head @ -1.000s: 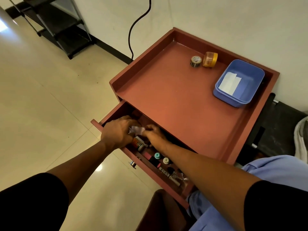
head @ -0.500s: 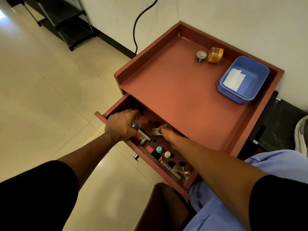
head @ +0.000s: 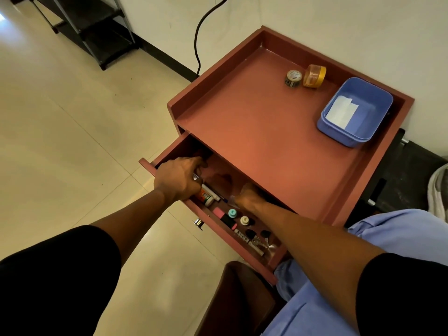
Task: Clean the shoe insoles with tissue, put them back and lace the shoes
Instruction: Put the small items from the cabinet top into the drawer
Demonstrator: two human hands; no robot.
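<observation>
Folded tissue [head: 341, 112] lies in blue tub [head: 356, 139] at two o'clock of open drawer [head: 244, 241], nearer right hand [head: 249, 197], grip untellable; left hand [head: 180, 178] curled, contents unclear.

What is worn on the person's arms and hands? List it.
Both upper arms wear short black sleeves, left and right; the forearms are bare below them. The left hand and right hand show no gloves, rings or watch, though the right hand's fingers are hidden inside the drawer.
</observation>
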